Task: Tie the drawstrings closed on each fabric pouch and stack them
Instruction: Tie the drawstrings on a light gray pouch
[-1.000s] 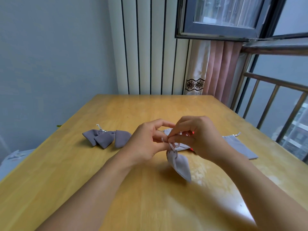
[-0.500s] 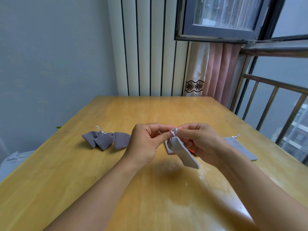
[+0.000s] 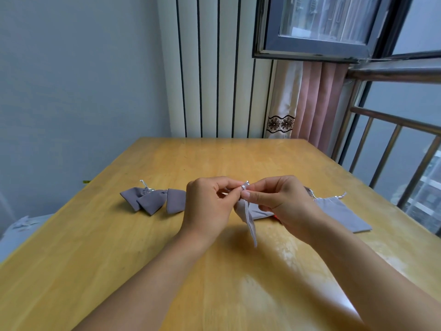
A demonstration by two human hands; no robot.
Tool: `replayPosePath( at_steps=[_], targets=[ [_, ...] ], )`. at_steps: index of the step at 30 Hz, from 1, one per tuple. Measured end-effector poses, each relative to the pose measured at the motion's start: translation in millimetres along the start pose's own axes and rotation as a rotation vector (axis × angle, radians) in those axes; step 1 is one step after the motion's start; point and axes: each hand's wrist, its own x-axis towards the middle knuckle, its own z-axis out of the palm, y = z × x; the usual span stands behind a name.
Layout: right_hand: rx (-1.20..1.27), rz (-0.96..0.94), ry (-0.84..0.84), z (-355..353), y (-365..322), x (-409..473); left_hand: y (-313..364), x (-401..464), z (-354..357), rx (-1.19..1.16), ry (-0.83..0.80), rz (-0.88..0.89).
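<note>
A small grey fabric pouch (image 3: 248, 219) hangs above the wooden table (image 3: 133, 254), held at its gathered neck. My left hand (image 3: 207, 206) and my right hand (image 3: 284, 201) both pinch its silver drawstring (image 3: 244, 186) at the top. Three grey pouches with cinched necks (image 3: 152, 201) lie overlapping on the table to the left. Flat grey pouches lie to the right, one (image 3: 341, 213) behind my right wrist and another (image 3: 261, 213) partly hidden under my hands.
The table's right edge runs along a metal railing (image 3: 391, 149) and an open window (image 3: 317, 27). A radiator (image 3: 214, 68) and a pink curtain (image 3: 317, 103) stand behind the far edge. Something red (image 3: 276, 217) peeks out under my right hand.
The pouch has swung from hanging flat to edge-on below my fingers. Both hands have shifted slightly while working the drawstring at the neck.
</note>
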Motion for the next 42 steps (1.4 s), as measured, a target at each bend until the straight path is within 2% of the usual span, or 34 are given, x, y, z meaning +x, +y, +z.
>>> replayPosePath(
  at_steps=[4, 6, 9, 13, 15, 18, 23, 25, 31, 35, 40, 42],
  targets=[
    [0.008, -0.001, -0.042, -7, -3, 1, 0, 7, -3, -0.383, -0.146, -0.306],
    [0.071, 0.0, -0.105, -9, -3, 1, 2, 8, -6, -0.542, -0.209, -0.393],
    [0.122, 0.029, -0.178, -10, -3, 1, 4, 8, -7, -0.66, -0.24, -0.431],
    [0.124, 0.028, -0.265, -12, -4, -1, 5, 7, -4, -0.69, -0.159, -0.384],
    [0.136, 0.024, -0.282, -12, -6, -1, 5, 8, -3, -0.642, -0.124, -0.299],
    [0.159, 0.048, -0.29, -12, -8, -3, 1, 11, -5, -0.47, -0.094, -0.078],
    [0.137, 0.084, -0.287, -11, -6, -3, -3, 14, -17, -0.066, -0.14, 0.356],
    [0.142, 0.091, -0.294, -10, -7, -4, -5, 16, -21, 0.029, -0.182, 0.478],
    [0.179, 0.146, -0.218, 1, -5, -4, -9, 16, -24, 0.164, -0.283, 0.597],
    [0.2, 0.187, -0.168, 3, 2, -2, -8, 16, -23, 0.213, -0.332, 0.59],
    [0.217, 0.182, -0.101, 6, 1, 0, -9, 12, -14, 0.274, -0.264, 0.622],
    [0.225, 0.173, -0.079, 5, 0, 1, -9, 10, -10, 0.242, -0.208, 0.579]
  ],
)
